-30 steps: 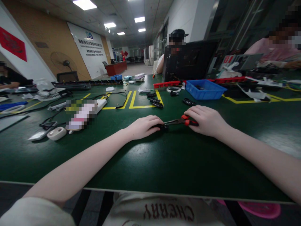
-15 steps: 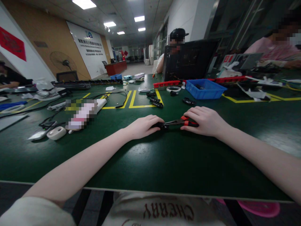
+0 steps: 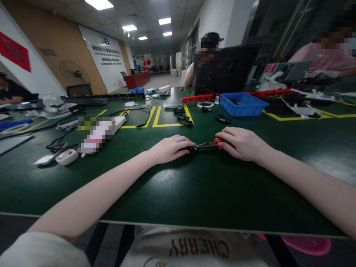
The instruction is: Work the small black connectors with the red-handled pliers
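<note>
Just above the green table, my left hand [image 3: 175, 149] is closed around a small black part [image 3: 194, 149], mostly hidden by its fingers. My right hand [image 3: 241, 144] grips long-nose pliers [image 3: 209, 144] by their red and black handles. The pliers' jaws point left and reach the black part; whether they pinch it I cannot tell. Several similar black parts [image 3: 184, 119] lie beyond my left hand inside a yellow-taped outline. Another black piece [image 3: 223, 118] rests beyond my right hand, near a blue bin.
The blue bin [image 3: 242, 107] stands at the back right, by red strips [image 3: 197, 98] and a large black monitor [image 3: 224, 70]. To the left lie a power strip [image 3: 119, 122], cables, and a white rounded device [image 3: 67, 157]. Other people sit across and at both sides.
My right hand has closed further over the pliers' handles, so less of them shows. The jaws stay at the black part, and my left hand has barely shifted.
</note>
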The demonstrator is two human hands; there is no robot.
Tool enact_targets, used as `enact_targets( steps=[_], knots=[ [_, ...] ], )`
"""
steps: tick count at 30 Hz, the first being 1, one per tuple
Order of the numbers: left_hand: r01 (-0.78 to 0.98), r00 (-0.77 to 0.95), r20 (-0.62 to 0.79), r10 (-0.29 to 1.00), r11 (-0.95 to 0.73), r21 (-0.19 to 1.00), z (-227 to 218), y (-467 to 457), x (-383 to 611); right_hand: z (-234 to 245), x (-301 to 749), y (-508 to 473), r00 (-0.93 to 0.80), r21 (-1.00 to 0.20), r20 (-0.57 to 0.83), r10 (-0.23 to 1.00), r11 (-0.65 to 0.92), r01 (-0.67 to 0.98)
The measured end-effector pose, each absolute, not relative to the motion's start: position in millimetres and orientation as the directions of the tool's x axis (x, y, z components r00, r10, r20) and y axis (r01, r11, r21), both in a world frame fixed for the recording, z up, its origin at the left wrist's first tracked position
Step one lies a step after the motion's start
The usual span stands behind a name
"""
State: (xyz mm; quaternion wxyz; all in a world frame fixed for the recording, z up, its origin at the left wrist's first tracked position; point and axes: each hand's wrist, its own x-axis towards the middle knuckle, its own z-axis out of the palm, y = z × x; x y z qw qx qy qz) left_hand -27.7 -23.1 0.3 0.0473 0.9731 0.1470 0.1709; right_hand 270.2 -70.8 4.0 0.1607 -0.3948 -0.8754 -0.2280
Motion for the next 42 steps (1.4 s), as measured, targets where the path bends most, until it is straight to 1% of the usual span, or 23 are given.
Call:
enact_targets(
  steps=[3,9,24,31,37,39,42],
  knots=[
    [0.293,0.895,0.316,0.316,-0.949,0.118,0.7,-22.9,-27.4,2.5,270.2,-70.2,-0.616,0.251,0.469,0.633,0.573,0.780],
    [0.288,0.897,0.324,0.301,-0.954,0.088,1.2,-23.6,-27.5,2.5,269.4,-68.4,-0.637,0.287,0.444,0.630,0.573,0.767],
    [0.306,0.904,0.305,0.299,-0.952,0.024,2.2,-25.3,-25.9,2.6,268.5,-67.9,-0.622,0.315,0.429,0.656,0.536,0.783],
    [0.321,0.893,0.315,0.320,-0.946,0.049,1.6,-25.1,-25.9,3.0,268.0,-68.5,-0.607,0.287,0.413,0.678,0.536,0.794],
    [0.282,0.904,0.308,0.296,-0.955,0.091,0.7,-23.9,-27.0,3.3,268.2,-68.6,-0.584,0.259,0.401,0.706,0.524,0.812],
    [0.284,0.905,0.305,0.297,-0.955,0.084,0.5,-24.1,-26.6,2.9,268.8,-68.2,-0.573,0.237,0.398,0.717,0.523,0.819],
    [0.297,0.906,0.296,0.302,-0.953,0.061,0.2,-24.5,-25.8,2.2,269.3,-67.4,-0.554,0.170,0.374,0.744,0.532,0.830]
  ],
)
